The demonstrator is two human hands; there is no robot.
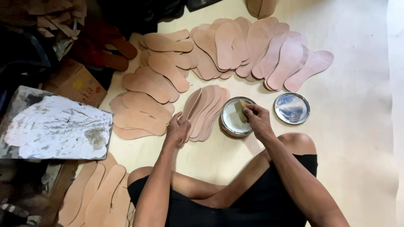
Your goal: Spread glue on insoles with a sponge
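A fanned stack of tan leather insole cut-outs (97, 197) is seen nearest, beside the crossed legs on the cream floor (362, 159). The left hand (176, 129) is closed on the near end of a small upright stack of tan leather insoles (206, 111), its fingers clamped on the edge. Just to its right, a small tan pad (240, 110) is pinched in the fingers of the right hand (257, 120) and pressed into a round open metal tin (234, 118). The tin's round metal lid (292, 108) is laid nearby. Farther off, overlapping rows of pinkish-tan insoles (252, 46) are spread.
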